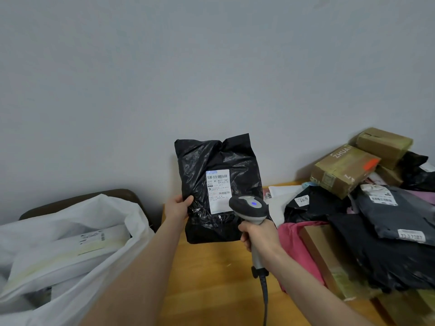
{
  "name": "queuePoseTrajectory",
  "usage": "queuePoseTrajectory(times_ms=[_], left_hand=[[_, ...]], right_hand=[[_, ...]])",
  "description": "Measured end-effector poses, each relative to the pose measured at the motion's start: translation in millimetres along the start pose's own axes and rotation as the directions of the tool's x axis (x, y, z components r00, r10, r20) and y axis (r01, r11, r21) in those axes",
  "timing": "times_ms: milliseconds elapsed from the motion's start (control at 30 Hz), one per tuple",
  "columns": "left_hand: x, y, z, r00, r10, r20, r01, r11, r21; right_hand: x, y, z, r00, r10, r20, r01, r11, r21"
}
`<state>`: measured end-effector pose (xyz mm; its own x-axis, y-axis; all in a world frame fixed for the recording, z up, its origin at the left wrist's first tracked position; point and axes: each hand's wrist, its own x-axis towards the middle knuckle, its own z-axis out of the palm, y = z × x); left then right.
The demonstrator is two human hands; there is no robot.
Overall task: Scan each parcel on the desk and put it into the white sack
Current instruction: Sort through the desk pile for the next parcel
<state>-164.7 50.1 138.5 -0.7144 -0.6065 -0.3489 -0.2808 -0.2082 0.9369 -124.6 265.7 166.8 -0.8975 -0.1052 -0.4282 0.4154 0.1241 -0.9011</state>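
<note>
The sack [106,208] gapes left of the bench [211,278]. The parcel [211,156] is held upright above the bench, label facing the scanner [249,205]. The left hand [177,208] pinches its edge between thumb and fingers; the right hand [261,236] curls its fingers round the scanner. Scanning is in hand; next, probably, a swing left into the sack.

The scanner [249,207] head covers the lower right corner of the shipping label [216,184] on the black parcel [211,156]. The label's fine print is too small to read. The white sack [61,278] runs off the left and bottom edges, the parcel pile [388,255] off the right.
</note>
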Motion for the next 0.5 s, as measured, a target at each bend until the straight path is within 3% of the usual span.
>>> queuePoseTrajectory(times_ms=[300,467,500], left_hand=[[3,5,-11,0.999,-0.005,-0.050,0.003,1.000,-0.025],[-9,35,-34,0.990,0.105,-0.096,-0.109,0.993,-0.044],[-14,44,-55,0.978,0.140,-0.158,-0.146,0.989,-0.031]], right_hand=[[2,-10,6,0.998,-0.053,0.041,0.052,0.998,0.037],[16,-30,16,0.988,-0.143,0.058,0.139,0.988,0.064],[16,-34,29,0.983,-0.147,0.110,0.140,0.988,0.070]])
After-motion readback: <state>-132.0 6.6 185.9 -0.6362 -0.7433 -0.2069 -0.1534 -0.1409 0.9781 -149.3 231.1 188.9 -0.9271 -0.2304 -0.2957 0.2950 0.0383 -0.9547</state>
